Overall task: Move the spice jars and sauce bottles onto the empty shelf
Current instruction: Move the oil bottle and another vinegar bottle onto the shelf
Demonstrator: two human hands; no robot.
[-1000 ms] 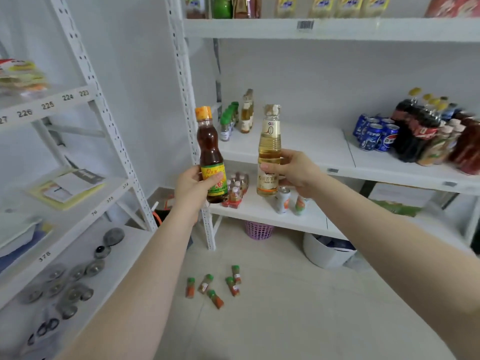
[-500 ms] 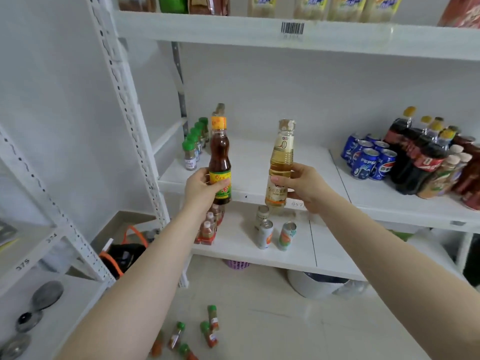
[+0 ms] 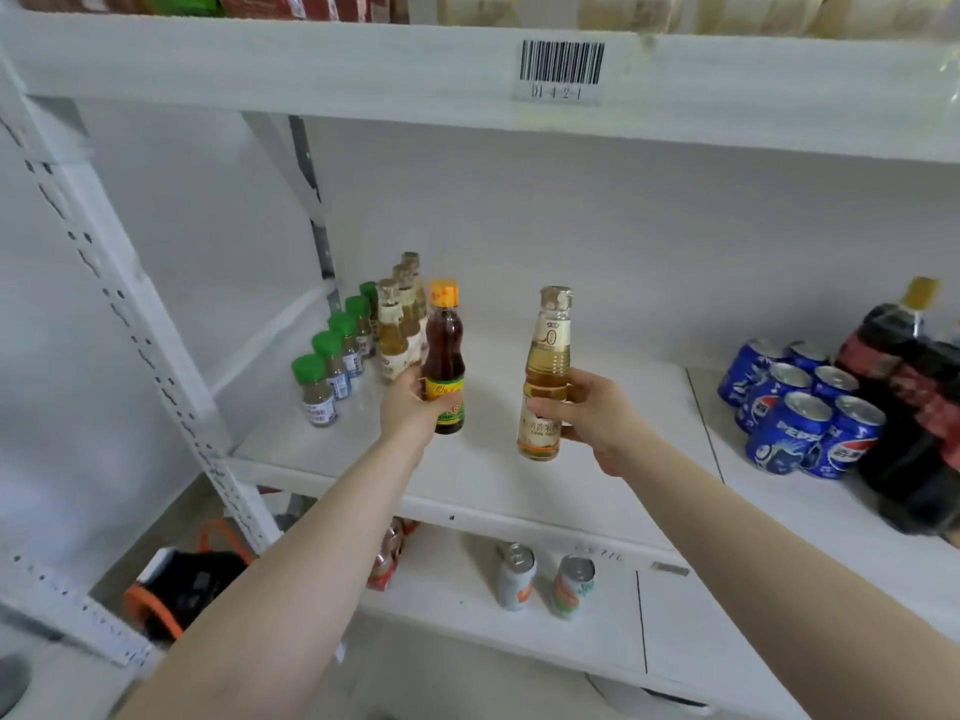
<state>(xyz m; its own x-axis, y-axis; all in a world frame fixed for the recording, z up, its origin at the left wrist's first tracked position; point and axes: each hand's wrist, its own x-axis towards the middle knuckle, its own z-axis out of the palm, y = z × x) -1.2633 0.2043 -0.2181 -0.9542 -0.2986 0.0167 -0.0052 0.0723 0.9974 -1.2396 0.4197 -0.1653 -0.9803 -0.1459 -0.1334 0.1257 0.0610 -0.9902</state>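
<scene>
My left hand [image 3: 409,405] grips a dark brown sauce bottle [image 3: 443,356] with an orange cap, held upright above the white middle shelf [image 3: 483,475]. In my right hand [image 3: 592,413] is a pale yellow sauce bottle [image 3: 545,374], also upright, over the shelf's bare middle. At the shelf's left end stands a row of green-capped spice jars [image 3: 332,363]. Beside them stands a row of pale sauce bottles [image 3: 397,324], just behind my left hand.
Blue cola cans [image 3: 800,407] and dark soda bottles [image 3: 909,402] fill the shelf's right side. Two cans [image 3: 543,582] stand on the lower shelf. The upper shelf edge [image 3: 467,70] with a barcode label hangs overhead. A perforated white upright [image 3: 135,324] runs down the left.
Both hands have moved forward with their bottles, from in front of the shelf edge to above its surface. The view has come closer and the floor jars have dropped out of sight.
</scene>
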